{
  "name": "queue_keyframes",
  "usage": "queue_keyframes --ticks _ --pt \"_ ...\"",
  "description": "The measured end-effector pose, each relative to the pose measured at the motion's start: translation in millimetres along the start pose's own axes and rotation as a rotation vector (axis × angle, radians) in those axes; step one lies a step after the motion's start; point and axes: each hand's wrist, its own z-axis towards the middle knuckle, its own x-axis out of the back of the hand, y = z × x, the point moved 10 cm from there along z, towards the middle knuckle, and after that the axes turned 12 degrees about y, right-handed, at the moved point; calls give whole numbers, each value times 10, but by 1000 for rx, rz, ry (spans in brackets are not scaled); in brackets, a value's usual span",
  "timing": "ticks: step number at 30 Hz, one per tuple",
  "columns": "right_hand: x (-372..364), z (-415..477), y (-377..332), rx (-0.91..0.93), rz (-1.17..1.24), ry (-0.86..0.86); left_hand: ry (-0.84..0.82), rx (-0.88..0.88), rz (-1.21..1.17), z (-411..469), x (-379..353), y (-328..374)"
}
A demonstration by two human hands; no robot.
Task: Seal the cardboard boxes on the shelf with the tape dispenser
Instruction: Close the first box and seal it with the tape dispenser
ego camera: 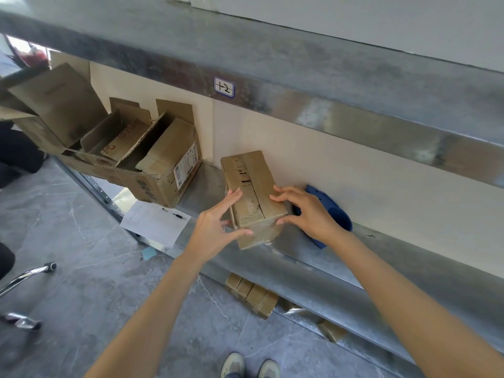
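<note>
A small closed cardboard box (252, 184) stands on the metal shelf (362, 255), with a strip of tape along its top seam. My left hand (215, 223) holds its left near corner, fingers up the side and thumb on the front face. My right hand (308, 211) holds the right near corner, fingers resting on the top and thumb on the front edge. The blue tape dispenser (336, 214) lies on the shelf just right of the box, partly hidden behind my right hand. A large open cardboard box (152, 165) with raised flaps sits at the left end.
A sheet of paper (152, 222) with a pen (174, 214) lies at the shelf's front edge. The upper shelf beam (300, 85) carries a label. Small sealed boxes (253, 294) lie on the lower shelf. Chrome chair legs (24, 276) stand on the floor at the left.
</note>
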Motion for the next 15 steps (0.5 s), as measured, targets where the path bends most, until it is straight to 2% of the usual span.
queue_keyframes --ticks 5,9,12,15 --pt "162 10 172 -19 -74 -1 -36 -113 46 -58 -90 107" --pt "261 19 187 10 -151 -14 -22 -175 196 150 -50 163" --pt "272 -32 153 -36 -138 -8 -39 -194 303 422 -38 170" --pt "289 -90 110 -105 -96 81 -97 -140 374 507 -97 48"
